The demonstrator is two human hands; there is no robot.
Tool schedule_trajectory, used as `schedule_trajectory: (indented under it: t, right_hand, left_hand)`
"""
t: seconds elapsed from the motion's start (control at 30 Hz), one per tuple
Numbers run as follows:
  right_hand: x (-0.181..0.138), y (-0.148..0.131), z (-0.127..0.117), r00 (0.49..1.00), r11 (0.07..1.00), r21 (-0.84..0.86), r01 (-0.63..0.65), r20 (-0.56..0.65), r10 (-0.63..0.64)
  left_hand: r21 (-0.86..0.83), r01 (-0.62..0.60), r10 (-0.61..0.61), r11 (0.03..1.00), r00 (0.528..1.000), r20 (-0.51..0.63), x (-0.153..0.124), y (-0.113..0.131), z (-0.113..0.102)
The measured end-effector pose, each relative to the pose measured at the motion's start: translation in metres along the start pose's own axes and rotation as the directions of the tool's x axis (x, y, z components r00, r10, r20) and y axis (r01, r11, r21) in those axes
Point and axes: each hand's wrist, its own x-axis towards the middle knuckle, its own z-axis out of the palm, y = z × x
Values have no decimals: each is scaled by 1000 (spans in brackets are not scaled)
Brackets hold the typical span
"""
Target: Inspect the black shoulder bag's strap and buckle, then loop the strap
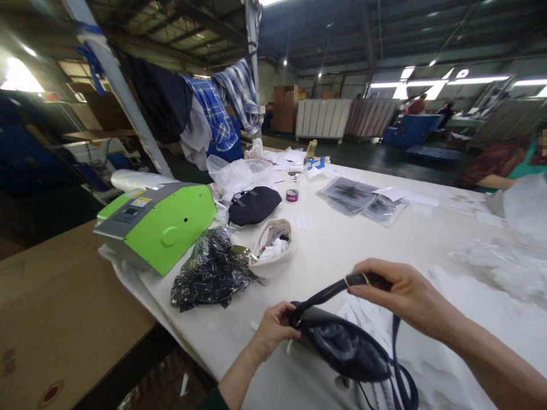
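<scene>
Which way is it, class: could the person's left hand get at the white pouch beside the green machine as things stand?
Probably yes. The white pouch lies on open table ahead of the left hand, nothing between them. But that hand's fingers grip the dark bag, so it must let go first.

White table point(342, 250) carrying scattered goods.
A green machine point(164, 225) is sitting at its left edge, with a dark patterned bundle point(211, 273), white pouch point(273, 247) and black pouch point(254, 205) lying beside it; a tape roll point(292, 195) and clear packets point(363, 199) are resting toward the far edge.
</scene>
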Motion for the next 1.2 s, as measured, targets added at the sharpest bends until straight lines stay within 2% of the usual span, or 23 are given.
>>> schedule_trajectory:
  t: [0.1,0.2,0.3,0.4,0.57,0.73,0.83,0.93,1.07,1.2]
  right_hand:
    - [14,-6,-6,973,943,-245,223,-6,-232]
    - [25,-8,-13,910,791,-483,376,31,-413]
    - [34,-12,-16,856,680,-590,435,37,-515]
    - [37,-16,-16,832,626,-652,428,14,-555]
    - [36,-10,-20,864,660,-656,365,-26,-504]
    - [36,8,-27,935,802,-559,212,-123,-333]
    - [35,16,-25,962,871,-482,92,-182,-202]
    - [29,22,-18,977,909,-415,44,-173,-127]
    - [15,28,-6,988,931,-364,33,-126,-84]
    - [4,38,1,997,938,-346,20,-62,-44]
  left_hand:
    - [28,7,-9,1000,997,81,-2,3,3]
    - [92,-4,-12,996,985,170,-2,6,7]
    - [164,-74,41,984,980,195,1,9,15]
    - [203,-132,95,970,979,181,6,11,22]
    - [238,-156,113,959,976,185,10,11,20]
    - [227,-135,99,965,981,165,5,9,19]
    - [192,-130,119,973,991,66,2,5,26]
    - [168,-158,175,973,980,-90,3,-1,30]
    - [220,-194,254,956,922,-291,13,-12,23]
    - [353,-184,326,917,856,-401,19,-18,13]
